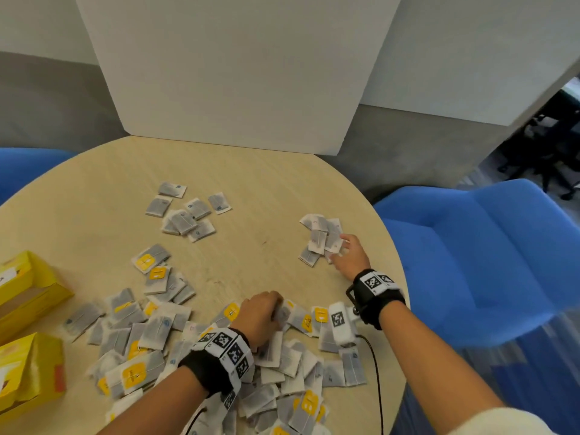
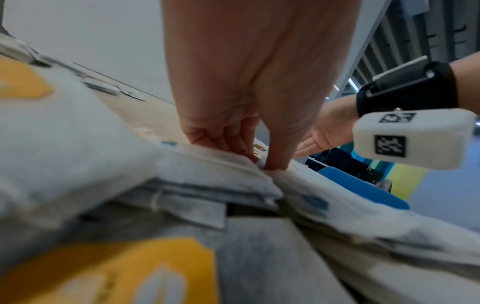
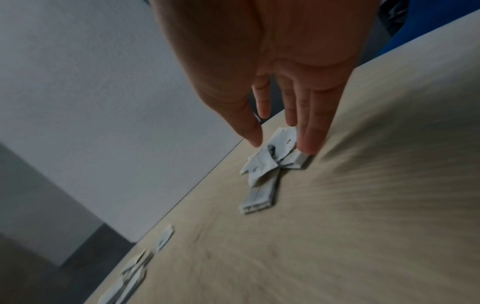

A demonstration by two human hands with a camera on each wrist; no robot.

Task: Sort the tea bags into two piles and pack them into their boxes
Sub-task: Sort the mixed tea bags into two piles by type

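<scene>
A big mixed heap of tea bags [image 1: 150,334], some with yellow tags, covers the near part of the round table [image 1: 251,189]. My left hand [image 1: 262,315] reaches into this heap and pinches one grey tea bag [image 2: 221,162] between thumb and fingertips [image 2: 276,162]. A small sorted pile of blue-tagged bags [image 1: 188,211] lies at the back. Another small pile [image 1: 318,238] sits at the right, also visible in the right wrist view [image 3: 270,162]. My right hand [image 1: 348,255] hovers at this pile with straight fingers [image 3: 309,139], holding nothing.
Two open yellow tea boxes [image 1: 28,287] [image 1: 28,368] stand at the table's left edge. A white partition [image 1: 235,73] rises behind the table. Blue chairs stand at the right [image 1: 486,255] and far left [image 1: 25,167]. A black cable [image 1: 378,387] runs along the right forearm.
</scene>
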